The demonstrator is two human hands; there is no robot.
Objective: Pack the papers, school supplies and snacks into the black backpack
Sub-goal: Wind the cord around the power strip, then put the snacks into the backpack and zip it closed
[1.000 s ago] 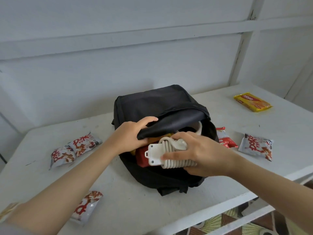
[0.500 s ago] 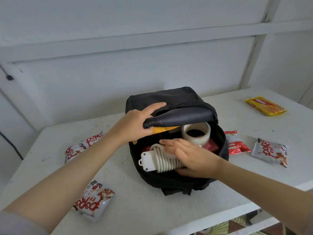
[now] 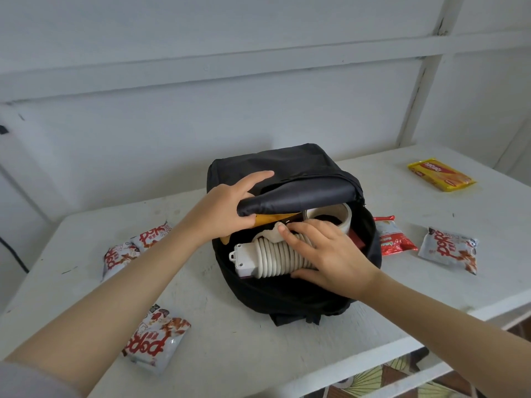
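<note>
The black backpack point(image 3: 275, 165) is matt woven cloth. The power strip point(image 3: 243, 258) and its coiled cord point(image 3: 275, 258) are smooth off-white plastic, and the snack packets point(image 3: 156, 344) and yellow biscuit pack point(image 3: 441, 175) are glossy film. The surface point(image 3: 230, 357) is white-painted, matt and scuffed.

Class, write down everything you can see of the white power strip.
The power strip is a white, plastic-looking block with a tab at its end, its pale cord wound round it in many turns. It lies flat in the open backpack, end pointing left. The right hand holds it, fingers over the coil, thumb on the near side.
</note>
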